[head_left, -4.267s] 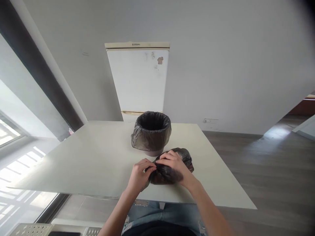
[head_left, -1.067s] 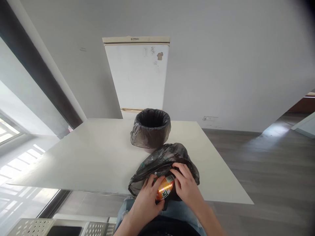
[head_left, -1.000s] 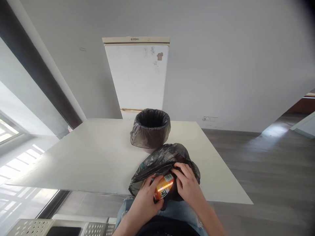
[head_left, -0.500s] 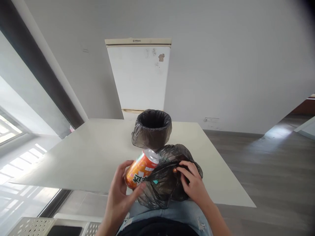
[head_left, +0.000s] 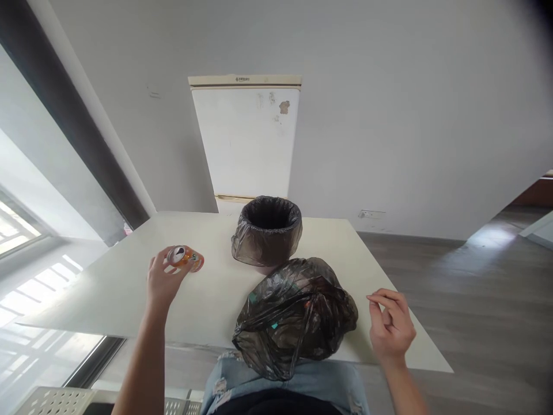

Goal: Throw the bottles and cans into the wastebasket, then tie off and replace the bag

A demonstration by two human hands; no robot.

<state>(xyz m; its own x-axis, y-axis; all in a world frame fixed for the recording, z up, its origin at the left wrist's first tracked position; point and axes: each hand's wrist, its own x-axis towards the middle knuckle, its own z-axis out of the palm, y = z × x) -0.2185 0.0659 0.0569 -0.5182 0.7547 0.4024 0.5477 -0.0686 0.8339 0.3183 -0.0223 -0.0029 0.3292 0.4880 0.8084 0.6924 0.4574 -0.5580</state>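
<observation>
On the left part of the table, my left hand (head_left: 164, 279) is wrapped round an orange drink can (head_left: 190, 258). The can's top faces me, with a dark opening in it. Off to the right of the bag, my right hand (head_left: 392, 325) is raised near the table's right edge. Its fingers are curled, thumb and forefinger close together, and I see nothing between them. A dark translucent plastic bag (head_left: 294, 314) lies bunched at the table's near edge, over my lap. Small orange and green bits show through it; most contents are hidden.
A bin (head_left: 266, 245) lined with a dark bag stands behind the bunched bag on the pale table (head_left: 203, 314). Beyond the table is a white fridge (head_left: 246, 138) against the wall. A perforated light surface (head_left: 56, 400) shows at the lower left.
My left hand has carried the can away from the bag, left and farther over the table. My right hand has let go of the bag and moved right. The bag has settled.
</observation>
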